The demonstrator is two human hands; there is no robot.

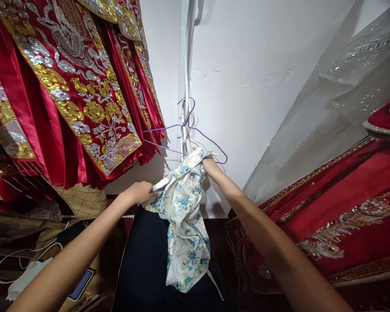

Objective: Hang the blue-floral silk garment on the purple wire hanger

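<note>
Both arms reach up and forward: the left hand pinches one edge of a floral garment, fingers closed on the cloth, while the right hand grips its upper end, fingers mostly hidden in the fabric. The garment hangs between them, its top just at a purple wire hanger on a white strap against the wall. Red embroidered robes hang at the left.

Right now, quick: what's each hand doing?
Left hand: closed on one edge of the floral garment.
Right hand: holds the garment's top up by the wire hanger; the cloth hides its fingers, so the grip cannot be told.
</note>
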